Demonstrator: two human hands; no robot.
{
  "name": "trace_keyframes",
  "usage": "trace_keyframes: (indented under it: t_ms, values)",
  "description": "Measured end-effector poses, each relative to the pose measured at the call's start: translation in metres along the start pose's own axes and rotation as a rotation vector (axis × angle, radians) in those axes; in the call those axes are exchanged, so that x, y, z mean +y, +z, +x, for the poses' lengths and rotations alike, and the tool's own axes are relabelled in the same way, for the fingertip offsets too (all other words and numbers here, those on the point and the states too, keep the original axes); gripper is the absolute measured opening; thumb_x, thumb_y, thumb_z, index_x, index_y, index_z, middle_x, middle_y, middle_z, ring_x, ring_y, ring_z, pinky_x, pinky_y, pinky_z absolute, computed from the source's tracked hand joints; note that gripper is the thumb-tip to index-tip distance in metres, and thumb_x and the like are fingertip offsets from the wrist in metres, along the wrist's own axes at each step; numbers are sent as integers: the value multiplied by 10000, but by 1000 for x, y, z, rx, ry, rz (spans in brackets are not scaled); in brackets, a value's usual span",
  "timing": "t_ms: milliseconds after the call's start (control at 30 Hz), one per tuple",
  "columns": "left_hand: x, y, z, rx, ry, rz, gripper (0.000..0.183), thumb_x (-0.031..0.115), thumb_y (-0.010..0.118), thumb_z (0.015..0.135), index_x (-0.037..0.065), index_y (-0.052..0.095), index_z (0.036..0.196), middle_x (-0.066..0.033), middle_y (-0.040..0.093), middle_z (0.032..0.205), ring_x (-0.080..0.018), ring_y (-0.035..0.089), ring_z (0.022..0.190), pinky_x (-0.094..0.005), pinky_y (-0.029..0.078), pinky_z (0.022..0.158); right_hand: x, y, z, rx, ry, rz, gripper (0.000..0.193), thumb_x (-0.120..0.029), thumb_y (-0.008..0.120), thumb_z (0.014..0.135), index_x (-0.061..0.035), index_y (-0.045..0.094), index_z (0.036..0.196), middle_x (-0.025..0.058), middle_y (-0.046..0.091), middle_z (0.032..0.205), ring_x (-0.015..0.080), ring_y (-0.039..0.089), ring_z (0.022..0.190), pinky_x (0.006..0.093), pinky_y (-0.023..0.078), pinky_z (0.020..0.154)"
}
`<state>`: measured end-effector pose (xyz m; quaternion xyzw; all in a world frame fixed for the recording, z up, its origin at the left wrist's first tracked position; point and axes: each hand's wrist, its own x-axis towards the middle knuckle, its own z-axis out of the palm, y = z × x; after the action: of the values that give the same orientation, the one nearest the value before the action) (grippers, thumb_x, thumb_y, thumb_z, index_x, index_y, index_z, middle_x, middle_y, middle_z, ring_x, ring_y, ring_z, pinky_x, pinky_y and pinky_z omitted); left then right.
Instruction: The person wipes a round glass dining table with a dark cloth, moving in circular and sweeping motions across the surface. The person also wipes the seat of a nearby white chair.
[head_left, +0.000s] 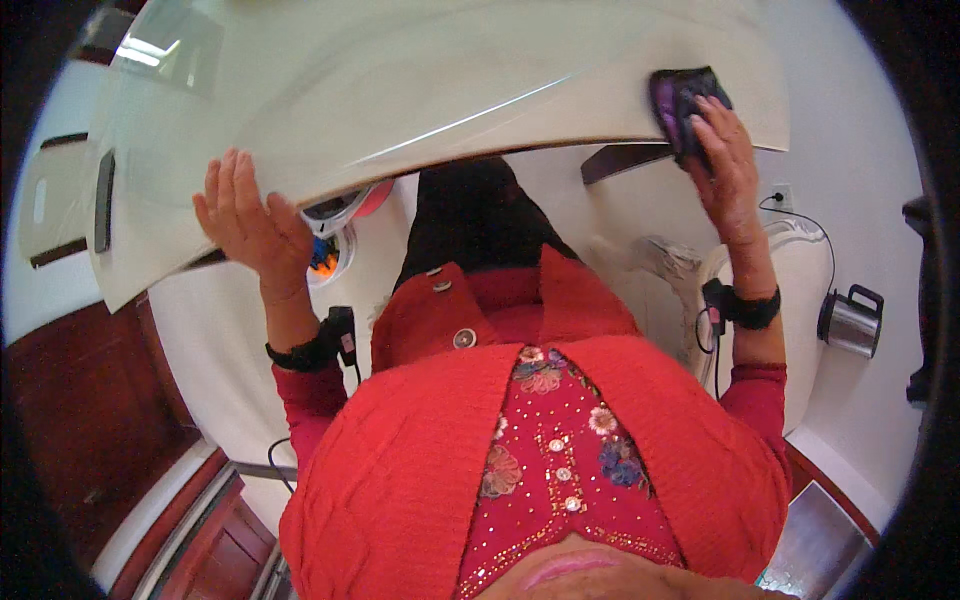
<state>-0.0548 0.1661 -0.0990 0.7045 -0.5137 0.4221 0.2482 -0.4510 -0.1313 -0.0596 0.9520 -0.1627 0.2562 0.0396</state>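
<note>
My right hand has its fingers over a bunched black and purple cloth, close to the right end of a pale, glossy tabletop. The cloth lies against the surface, and its far side shows past my fingertips. At the table's near edge on the left, my left hand is spread with its fingers stretched out and holds nothing. Each wrist carries a black band with a small device on it.
Below the table's near edge on the left stands a white container with orange and blue things inside. A dark table leg shows under the right side. Farther right are a white carved chair, a wall socket and a metal jug.
</note>
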Motion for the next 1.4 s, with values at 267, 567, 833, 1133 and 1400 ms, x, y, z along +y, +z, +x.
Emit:
trace_keyframes:
  t_ms: [267,567,833,1133,1400]
  values:
    - [61,-22,-17,-55,246,-478,300,138,602,839,89,585,1135,-104,563,1229,-299,522,1182,-498,378,1025,-126,48,82,10,-227,129,544,-211,706,718,-73,553,1222,169,523,1305,336,484,1228,473,333,1055]
    - [128,-8,32,-132,252,-619,367,132,602,787,81,554,1147,-109,540,1233,-271,530,1159,-416,437,988,-163,50,111,-256,-315,435,524,-188,585,804,-50,493,1300,174,420,1396,324,361,1329,479,248,1105]
    - [130,16,36,-228,263,-279,458,256,565,811,23,492,1198,-137,549,1192,-278,542,1121,-405,408,993,-92,14,79,35,-124,593,249,10,617,817,-10,641,1064,163,650,1079,308,626,1034,395,504,874]
    - [64,-8,17,-342,127,-166,688,462,658,760,16,476,1250,-172,522,1243,-331,477,1181,-472,351,1027,-59,36,73,127,-32,163,221,31,607,831,-5,639,1047,150,658,1056,309,624,1010,380,484,888]
    - [-74,-60,-10,-357,-126,20,563,316,668,765,27,523,1226,-153,547,1233,-315,490,1174,-469,330,1033,-55,49,66,184,-38,133,191,27,595,851,4,639,1035,159,657,1053,319,619,1012,396,485,896]
